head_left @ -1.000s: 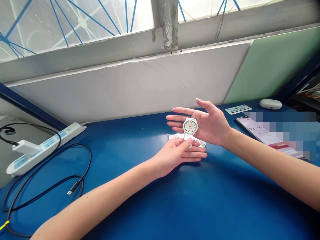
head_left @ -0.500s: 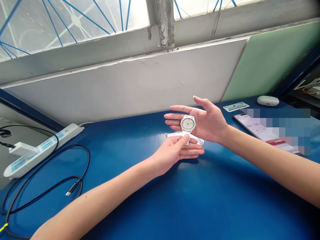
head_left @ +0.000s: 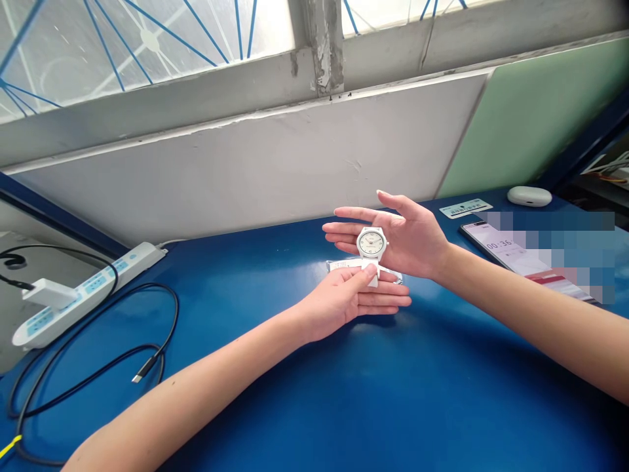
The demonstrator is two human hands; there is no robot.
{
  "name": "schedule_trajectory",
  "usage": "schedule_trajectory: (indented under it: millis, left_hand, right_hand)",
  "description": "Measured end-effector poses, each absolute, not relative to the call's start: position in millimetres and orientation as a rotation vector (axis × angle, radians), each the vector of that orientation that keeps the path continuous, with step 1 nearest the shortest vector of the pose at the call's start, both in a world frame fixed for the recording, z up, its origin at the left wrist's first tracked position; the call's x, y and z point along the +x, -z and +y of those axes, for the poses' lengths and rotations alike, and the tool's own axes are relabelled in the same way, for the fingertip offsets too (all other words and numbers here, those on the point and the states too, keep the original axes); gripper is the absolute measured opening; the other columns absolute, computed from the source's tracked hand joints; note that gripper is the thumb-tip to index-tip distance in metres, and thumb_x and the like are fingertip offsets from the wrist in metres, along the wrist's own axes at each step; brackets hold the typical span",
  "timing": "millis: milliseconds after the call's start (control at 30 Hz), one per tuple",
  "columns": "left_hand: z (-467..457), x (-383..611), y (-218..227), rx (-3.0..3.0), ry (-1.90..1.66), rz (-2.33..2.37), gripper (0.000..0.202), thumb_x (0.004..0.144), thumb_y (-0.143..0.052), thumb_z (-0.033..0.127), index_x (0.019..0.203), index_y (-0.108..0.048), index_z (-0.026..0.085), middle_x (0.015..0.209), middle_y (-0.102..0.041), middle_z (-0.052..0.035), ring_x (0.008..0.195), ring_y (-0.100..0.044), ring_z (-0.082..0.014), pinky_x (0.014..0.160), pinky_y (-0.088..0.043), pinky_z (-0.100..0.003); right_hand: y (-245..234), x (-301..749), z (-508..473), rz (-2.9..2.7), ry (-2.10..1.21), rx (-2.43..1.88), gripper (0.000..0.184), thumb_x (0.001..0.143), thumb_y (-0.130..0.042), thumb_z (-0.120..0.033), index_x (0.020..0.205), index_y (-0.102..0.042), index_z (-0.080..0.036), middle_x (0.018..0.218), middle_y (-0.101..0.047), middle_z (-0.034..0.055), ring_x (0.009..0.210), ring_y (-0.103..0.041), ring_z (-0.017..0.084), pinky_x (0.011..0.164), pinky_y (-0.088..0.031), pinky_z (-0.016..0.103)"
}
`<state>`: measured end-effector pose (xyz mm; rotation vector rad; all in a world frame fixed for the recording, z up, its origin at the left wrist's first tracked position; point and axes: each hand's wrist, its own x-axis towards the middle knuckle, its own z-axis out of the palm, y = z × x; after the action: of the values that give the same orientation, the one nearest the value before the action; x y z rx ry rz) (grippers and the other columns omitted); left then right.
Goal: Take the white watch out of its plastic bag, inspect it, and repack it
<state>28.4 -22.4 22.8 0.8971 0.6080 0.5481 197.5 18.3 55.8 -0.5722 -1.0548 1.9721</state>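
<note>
A white wristwatch (head_left: 371,243) with a round pale dial faces me near the middle of the view. My left hand (head_left: 344,295) pinches its white strap between the thumb and the fingers, which lie stretched out flat beneath. Just behind the watch, my right hand (head_left: 407,239) is open, palm towards me, fingers pointing left and thumb raised. Whether the right hand touches the watch I cannot tell. Partly hidden behind my left hand, a clear plastic packet (head_left: 339,264) with printing lies on the blue table (head_left: 393,380).
At the left are a white power strip (head_left: 91,288) with a plugged-in charger (head_left: 49,293) and a looped black cable (head_left: 140,375). On the right lie a phone (head_left: 511,252) showing a timer, a printed card (head_left: 466,208) and a white earbud case (head_left: 529,196). A wall panel (head_left: 275,157) borders the back.
The fingers of my left hand have shifted slightly right, and the watch has tilted a little with them. My right hand is almost still. The whole view has moved slightly.
</note>
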Motion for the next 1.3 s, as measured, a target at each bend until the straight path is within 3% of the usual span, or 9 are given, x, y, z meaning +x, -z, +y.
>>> schedule_trajectory:
  millis: [167, 333, 567, 633, 733, 867, 1033, 1167, 1300]
  left_hand:
    - [-20.3, 29.0, -22.5, 0.873, -0.584, 0.577, 0.042, 0.092, -0.069, 0.049, 0.105, -0.071, 0.009, 0.104, -0.077, -0.0165, 0.098, -0.075, -0.0265, 0.096, -0.055, -0.04]
    - [-20.6, 29.6, -24.6, 0.854, -0.568, 0.604, 0.038, 0.093, -0.069, 0.046, 0.106, -0.069, 0.011, 0.095, -0.078, -0.0133, 0.09, -0.076, -0.0246, 0.096, -0.054, -0.042]
    - [-26.5, 30.9, -31.5, 0.956, -0.582, 0.67, 0.033, 0.095, -0.067, 0.041, 0.106, -0.07, 0.01, 0.111, -0.075, -0.0176, 0.104, -0.073, -0.0268, 0.096, -0.055, -0.039]
    - [-23.1, 29.2, -35.6, 0.987, -0.648, 0.699, 0.033, 0.095, -0.067, 0.04, 0.106, -0.07, 0.009, 0.111, -0.075, -0.0182, 0.107, -0.072, -0.0271, 0.098, -0.054, -0.04]
    - [-11.3, 21.9, -41.8, 1.082, -0.804, 0.791, 0.032, 0.093, -0.07, 0.04, 0.105, -0.069, 0.01, 0.098, -0.076, -0.0143, 0.096, -0.074, -0.0237, 0.095, -0.056, -0.04]
    - [7.1, 7.9, -44.4, 1.399, -0.985, 0.919, 0.03, 0.094, -0.066, 0.042, 0.102, -0.068, 0.013, 0.089, -0.074, -0.0074, 0.082, -0.073, -0.0188, 0.083, -0.059, -0.034]
    - [11.5, 0.8, -36.8, 2.013, -1.195, 1.08, 0.019, 0.1, -0.055, 0.031, 0.098, -0.067, 0.016, 0.084, -0.072, -0.0035, 0.081, -0.07, -0.017, 0.074, -0.054, -0.027]
    - [3.3, 2.5, -28.0, 2.361, -1.168, 1.0, 0.019, 0.101, -0.05, 0.024, 0.106, -0.067, 0.019, 0.099, -0.073, -0.005, 0.082, -0.067, -0.0168, 0.075, -0.051, -0.027]
    - [-6.4, 4.0, -28.2, 2.567, -0.942, 0.931, 0.025, 0.102, -0.045, 0.024, 0.116, -0.065, 0.018, 0.107, -0.073, -0.009, 0.094, -0.066, -0.0226, 0.085, -0.051, -0.033]
  right_hand:
    - [-52.1, 198.1, 20.3, -1.108, -1.941, -0.598, 0.052, 0.094, -0.041, -0.057, 0.116, -0.068, -0.019, 0.128, -0.071, 0.0141, 0.125, -0.062, 0.033, 0.108, -0.047, 0.055]
    - [-46.6, 197.6, 21.9, -1.085, -2.001, -0.607, 0.053, 0.094, -0.04, -0.058, 0.118, -0.067, -0.019, 0.127, -0.072, 0.0129, 0.122, -0.065, 0.03, 0.109, -0.046, 0.051]
    - [-46.8, 199.6, 24.5, -1.154, -1.963, -0.564, 0.05, 0.094, -0.042, -0.056, 0.115, -0.07, -0.02, 0.123, -0.074, 0.0113, 0.119, -0.067, 0.03, 0.108, -0.047, 0.051]
    - [-46.8, 198.1, 24.2, -1.175, -1.833, -0.601, 0.042, 0.093, -0.047, -0.051, 0.111, -0.071, -0.021, 0.118, -0.076, 0.0099, 0.117, -0.067, 0.03, 0.107, -0.048, 0.051]
    - [-46.3, 193.2, 21.5, -1.263, -1.511, -0.627, 0.026, 0.091, -0.056, -0.036, 0.109, -0.071, -0.024, 0.119, -0.075, 0.0058, 0.117, -0.066, 0.028, 0.103, -0.051, 0.048]
    - [-48.5, 189.8, 16.5, -1.582, -1.05, -0.64, 0.028, 0.092, -0.059, -0.028, 0.119, -0.068, -0.025, 0.122, -0.073, 0.0045, 0.112, -0.067, 0.024, 0.101, -0.051, 0.043]
    - [-53.4, 203.4, 13.1, -1.967, -0.493, -0.772, 0.033, 0.097, -0.054, -0.026, 0.128, -0.066, -0.022, 0.117, -0.075, 0.0063, 0.101, -0.07, 0.023, 0.092, -0.056, 0.04]
    - [-45.6, 223.7, 0.6, -2.025, -0.402, -0.887, 0.03, 0.095, -0.059, -0.028, 0.123, -0.069, -0.023, 0.108, -0.078, 0.0061, 0.075, -0.073, 0.02, 0.07, -0.061, 0.037]
    - [-27.9, 237.7, -24.5, -1.979, -0.471, -0.876, 0.024, 0.093, -0.062, -0.025, 0.115, -0.073, -0.027, 0.114, -0.076, 0.0062, 0.102, -0.072, 0.025, 0.084, -0.061, 0.039]
